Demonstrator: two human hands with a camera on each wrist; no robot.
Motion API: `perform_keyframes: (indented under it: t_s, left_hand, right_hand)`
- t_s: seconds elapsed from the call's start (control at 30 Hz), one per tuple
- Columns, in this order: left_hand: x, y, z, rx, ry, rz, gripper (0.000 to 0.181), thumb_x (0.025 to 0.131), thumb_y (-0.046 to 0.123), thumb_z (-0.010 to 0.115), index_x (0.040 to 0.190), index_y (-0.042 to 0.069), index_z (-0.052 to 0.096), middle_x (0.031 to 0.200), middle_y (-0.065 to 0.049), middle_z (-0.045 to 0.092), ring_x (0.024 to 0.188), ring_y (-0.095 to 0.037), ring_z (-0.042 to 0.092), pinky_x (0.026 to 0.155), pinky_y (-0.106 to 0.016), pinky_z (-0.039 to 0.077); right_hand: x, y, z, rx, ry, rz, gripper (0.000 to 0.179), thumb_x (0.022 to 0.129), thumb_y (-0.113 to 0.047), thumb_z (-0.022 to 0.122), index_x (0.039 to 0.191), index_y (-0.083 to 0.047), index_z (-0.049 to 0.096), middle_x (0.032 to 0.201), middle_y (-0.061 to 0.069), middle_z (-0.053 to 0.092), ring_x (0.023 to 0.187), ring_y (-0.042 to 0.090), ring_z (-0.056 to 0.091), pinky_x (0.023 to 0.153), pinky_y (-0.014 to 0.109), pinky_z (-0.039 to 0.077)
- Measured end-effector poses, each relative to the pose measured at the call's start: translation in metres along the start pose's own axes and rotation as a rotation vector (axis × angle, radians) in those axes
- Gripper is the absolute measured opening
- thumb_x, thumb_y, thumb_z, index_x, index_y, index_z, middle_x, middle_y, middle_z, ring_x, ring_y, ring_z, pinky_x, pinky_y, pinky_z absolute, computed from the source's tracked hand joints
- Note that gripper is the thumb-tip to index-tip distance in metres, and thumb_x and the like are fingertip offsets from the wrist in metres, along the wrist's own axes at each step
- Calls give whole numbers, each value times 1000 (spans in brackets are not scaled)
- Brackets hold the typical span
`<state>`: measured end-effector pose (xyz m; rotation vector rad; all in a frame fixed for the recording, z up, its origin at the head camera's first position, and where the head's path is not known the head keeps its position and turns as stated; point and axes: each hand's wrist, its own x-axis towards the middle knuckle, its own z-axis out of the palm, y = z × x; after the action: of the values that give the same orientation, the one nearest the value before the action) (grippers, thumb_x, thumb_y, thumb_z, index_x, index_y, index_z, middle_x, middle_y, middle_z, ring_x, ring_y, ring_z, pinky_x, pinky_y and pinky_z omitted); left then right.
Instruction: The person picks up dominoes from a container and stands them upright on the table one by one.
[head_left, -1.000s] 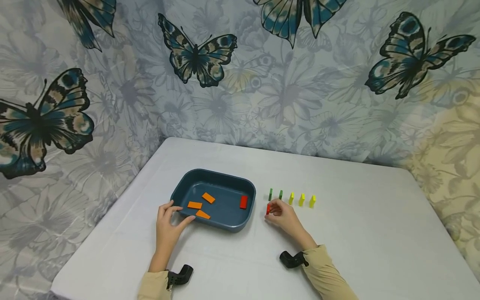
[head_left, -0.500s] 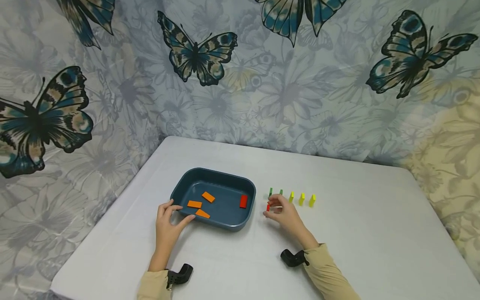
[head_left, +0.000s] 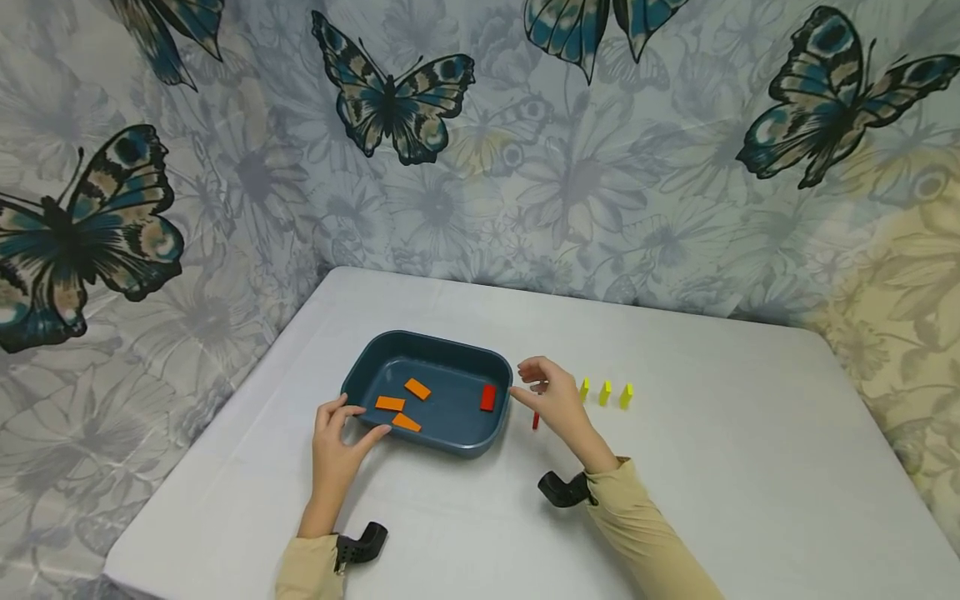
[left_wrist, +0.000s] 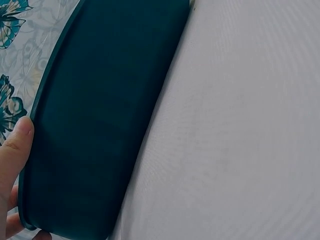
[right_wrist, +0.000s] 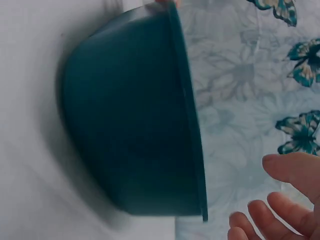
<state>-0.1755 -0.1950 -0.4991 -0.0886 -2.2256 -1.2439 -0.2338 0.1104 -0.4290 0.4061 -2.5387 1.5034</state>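
Behind a white-covered bench [head_left: 735, 450], patterned walls [head_left: 585, 192] with pale gray flowers and large blue-and-beige butterflies [head_left: 390, 100], yellowing toward the right. On the bench, left of center, a dark blue tray [head_left: 450, 412] with rounded corners. With the left hand [head_left: 337, 450], grips the tray's near left corner, fingers at the left side, thumb against the near rim. With the right hand [head_left: 557, 402], holds nothing; thumb and fingers apart and loosely curved, just beside the tray's right rim. Below that hand in the head view, a standing red block [head_left: 536, 422], upper part hidden behind it. In the tray, three orange blocks [head_left: 390, 403] lying scattered over the left half, plus a flat red block [head_left: 488, 397] near the right wall. Right of the right hand, three yellow blocks [head_left: 605, 393] standing upright in a row, apart from one another. On both arms, tan sleeves [head_left: 647, 521] and black wrist cameras [head_left: 562, 490], one per wrist. In the right wrist view, a visible gap between thumb and tray rim.
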Motion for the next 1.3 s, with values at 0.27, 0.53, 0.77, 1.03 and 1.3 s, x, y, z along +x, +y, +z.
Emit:
perform_keyframes:
  t_s: [0.27, 0.53, 0.77, 1.03, 1.3]
  left_hand:
    - [-1, 1, 1, 0, 0, -4, 39, 59, 11, 84, 88, 0, 61, 112, -21, 44, 112, -36, 40, 91, -51, 35]
    - [1, 3, 4, -9, -6, 26, 39, 60, 12, 83, 88, 0, 61, 111, -20, 44, 112, -35, 40, 92, -51, 34]
    - [1, 0, 4, 3, -2, 35, 39, 60, 13, 83, 89, -1, 61, 110, -21, 44, 111, -36, 40, 91, -51, 34]
    - [-2, -1, 4, -7, -2, 24, 39, 60, 12, 83, 89, -2, 61, 111, -22, 44, 112, -35, 40, 91, -51, 34]
    - [-1, 2, 1, 4, 7, 25, 39, 61, 13, 83, 89, -1, 61, 112, -22, 44, 112, -36, 40, 91, -51, 35]
  right_hand:
    - [10, -7, 18, 7, -57, -31, 32, 74, -4, 72, 100, 6, 57, 94, 18, 60, 85, 26, 57, 73, 38, 50]
    - [19, -5, 27, -107, -156, -10, 29, 77, -5, 70, 101, 5, 58, 95, 17, 60, 84, 25, 57, 72, 33, 50]
    - [29, -26, 44, -542, -315, 53, 21, 78, -10, 69, 89, 7, 62, 81, 13, 60, 73, 23, 58, 62, 30, 50]
    - [30, -27, 59, -766, -259, 1, 12, 77, -7, 68, 73, 3, 62, 67, 11, 58, 61, 19, 59, 53, 28, 50]
    - [32, -29, 69, -958, -292, -29, 13, 79, -13, 65, 73, -2, 64, 73, 11, 60, 70, 26, 59, 57, 34, 52]
